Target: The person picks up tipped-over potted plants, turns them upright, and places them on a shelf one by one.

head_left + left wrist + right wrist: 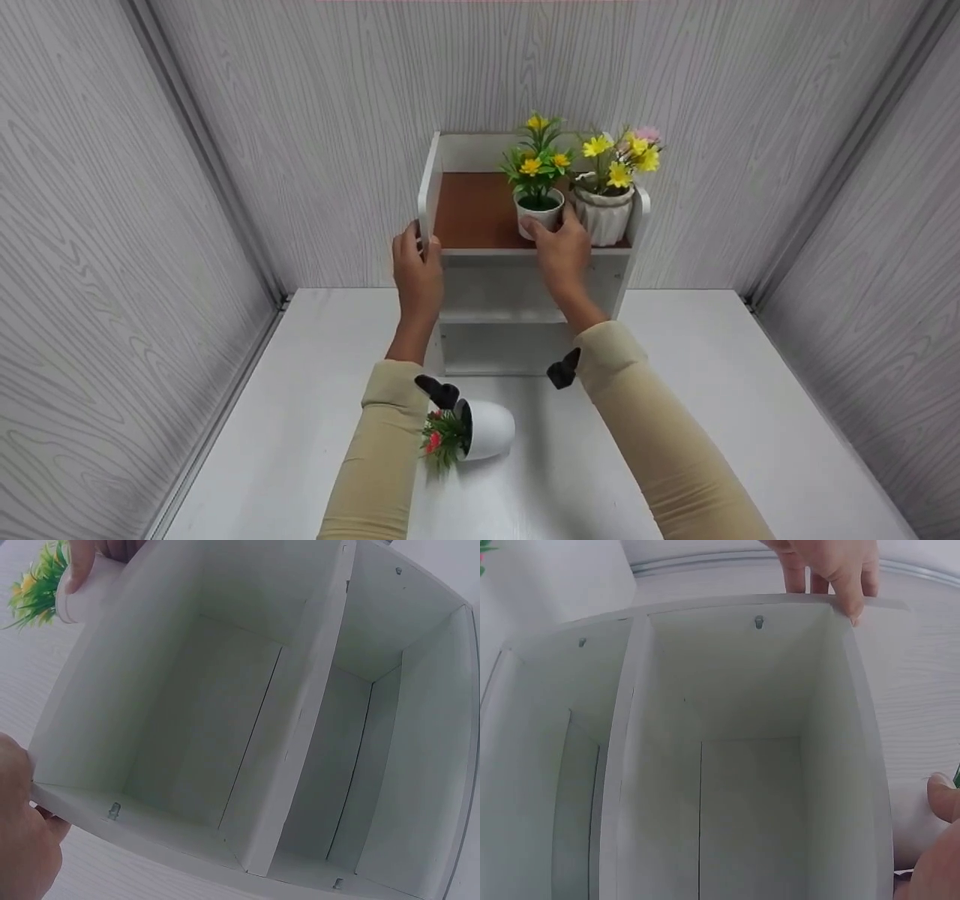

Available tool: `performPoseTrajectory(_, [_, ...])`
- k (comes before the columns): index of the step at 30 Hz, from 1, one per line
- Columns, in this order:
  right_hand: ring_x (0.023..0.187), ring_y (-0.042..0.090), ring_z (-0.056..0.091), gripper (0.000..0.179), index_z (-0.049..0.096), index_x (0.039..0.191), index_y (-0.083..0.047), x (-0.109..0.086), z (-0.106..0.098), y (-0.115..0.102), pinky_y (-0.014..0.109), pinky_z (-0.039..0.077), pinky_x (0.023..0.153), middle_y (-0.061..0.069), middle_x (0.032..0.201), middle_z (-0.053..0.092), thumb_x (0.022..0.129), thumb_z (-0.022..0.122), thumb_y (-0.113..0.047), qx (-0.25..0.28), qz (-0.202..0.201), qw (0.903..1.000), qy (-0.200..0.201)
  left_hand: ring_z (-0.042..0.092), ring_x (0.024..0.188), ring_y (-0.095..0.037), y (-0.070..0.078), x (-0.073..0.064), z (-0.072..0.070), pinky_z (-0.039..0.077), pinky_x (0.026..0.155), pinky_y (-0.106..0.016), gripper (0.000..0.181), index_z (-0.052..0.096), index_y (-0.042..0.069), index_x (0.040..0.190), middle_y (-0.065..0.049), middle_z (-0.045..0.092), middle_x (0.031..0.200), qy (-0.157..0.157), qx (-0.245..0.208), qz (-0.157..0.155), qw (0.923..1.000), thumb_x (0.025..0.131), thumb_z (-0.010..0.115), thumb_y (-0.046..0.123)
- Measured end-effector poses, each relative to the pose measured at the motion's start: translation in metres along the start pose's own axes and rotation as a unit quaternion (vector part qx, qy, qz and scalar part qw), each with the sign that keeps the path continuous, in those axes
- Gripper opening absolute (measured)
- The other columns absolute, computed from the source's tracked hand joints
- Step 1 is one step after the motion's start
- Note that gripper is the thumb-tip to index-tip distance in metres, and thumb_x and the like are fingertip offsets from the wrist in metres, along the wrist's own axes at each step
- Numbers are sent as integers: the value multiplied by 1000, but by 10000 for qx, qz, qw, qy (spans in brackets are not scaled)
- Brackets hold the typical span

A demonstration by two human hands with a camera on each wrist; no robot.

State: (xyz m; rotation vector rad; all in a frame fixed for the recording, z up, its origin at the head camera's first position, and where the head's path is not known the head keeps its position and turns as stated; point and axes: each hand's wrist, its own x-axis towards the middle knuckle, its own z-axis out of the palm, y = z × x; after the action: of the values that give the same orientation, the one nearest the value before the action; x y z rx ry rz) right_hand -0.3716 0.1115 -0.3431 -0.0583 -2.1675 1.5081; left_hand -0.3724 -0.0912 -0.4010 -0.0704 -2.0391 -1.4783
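On the top shelf (472, 214), my right hand (562, 251) grips the small yellow-flower pot (538, 211), placed beside the ribbed pot (604, 214); left hand (417, 274) grips the shelf's side; red-flower pot (480, 431) lies tipped on the surface (712, 420), unplaced.

Left of my right hand (564, 251), the brown top shelf (472, 210) lies bare as far as the side wall my left hand (417, 274) grips. Right of it, the ribbed vase (604, 216) blocks the way, just beside the small pot (538, 212). Below my hands, both white compartments (225, 727) stand open. Behind my left arm, a tipped pot (484, 429) lies on the table (750, 420).
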Motion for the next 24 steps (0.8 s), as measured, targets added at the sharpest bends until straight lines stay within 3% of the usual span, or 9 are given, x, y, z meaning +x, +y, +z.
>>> performPoseTrajectory(6, [131,21,55,65,51,147,-8,-10,-6,4,38,45,110,11,143,59,91,77,-26,106,-278,9996,34,52,131,-20,0,-1,1,48,107,-35,49,40,6,151,-9,48,138,47,3,19,10000,108,47,29])
performPoseTrajectory(12, [125,26,60,62,54,143,-5,-27,-18,9,41,51,103,16,137,63,89,79,-23,367,-630,9973,-24,51,131,-20,0,-1,1,49,107,-36,49,40,7,151,-9,48,137,37,-7,32,10000,108,46,30])
performPoseTrajectory(18, [138,28,50,74,45,149,-1,-54,-35,23,38,42,114,17,150,51,90,77,-29,478,-589,9955,-576,52,130,-21,0,0,0,48,108,-37,48,41,6,150,-10,49,136,21,20,39,10000,108,46,28])
performPoseTrajectory(24, [143,25,44,78,41,153,-7,-84,-48,43,39,39,116,12,154,46,89,78,-31,391,-488,9884,-1382,53,129,-21,-2,1,-1,49,106,-38,48,41,8,150,-9,49,135,-2,64,27,10000,108,46,29])
